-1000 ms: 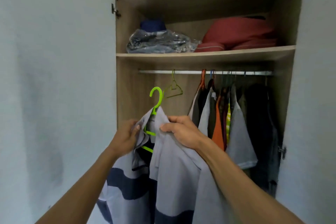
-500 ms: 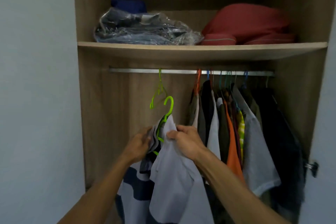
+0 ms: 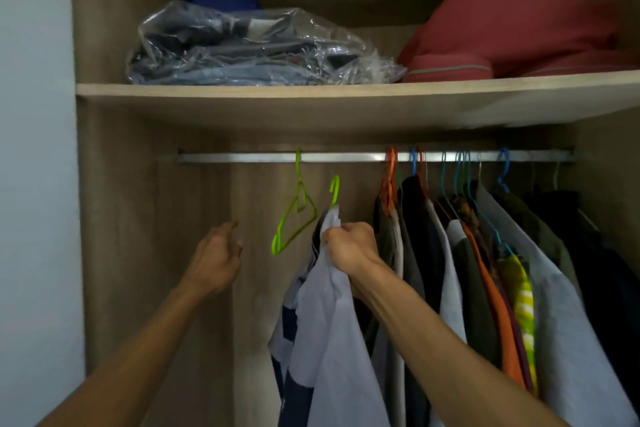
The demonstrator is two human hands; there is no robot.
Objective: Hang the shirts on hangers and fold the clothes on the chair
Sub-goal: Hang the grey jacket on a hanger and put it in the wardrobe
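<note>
1. The right hand [image 3: 349, 246] is closed in a fist around the collar of the grey shirt with navy stripes [image 3: 329, 340], just below the rail [image 3: 346, 157]; the shirt's bright green hanger [image 3: 334, 191] shows only its hook above the fist, its tip below the rail and not over it.
2. The left hand [image 3: 218, 258] is open with loosely spread fingers, holding nothing, below the rail and left of the empty green hanger [image 3: 294, 218] that hangs from it.
3. Judged risk: the hook is lifted one-handed by cloth rather than by the hanger itself; the hanger could twist inside the collar, so the hook meets the rail side-on and misses.
4. Judged risk: the empty green hanger hangs just left of the rising hook; the two could tangle, or a knock could unseat the empty one from the rail.
5. Judged risk: the hanging clothes [image 3: 485, 288] crowd the rail to the right of the fist; steering that way could snag a sleeve or drag a neighbour's hook [image 3: 390, 170] along.
6. Hidden: the hanger's shoulders sit inside the shirt, so whether it is seated evenly cannot be told; the shirt's hem runs off the bottom edge.
7. Hard to make out: the far right of the rail is dark and its garments merge; the chair and its clothes are not in view; above the rail, the shelf [image 3: 311, 90] carries a plastic-wrapped bundle [image 3: 259, 48] and a red pillow [image 3: 519, 24], the latter blurred.
</note>
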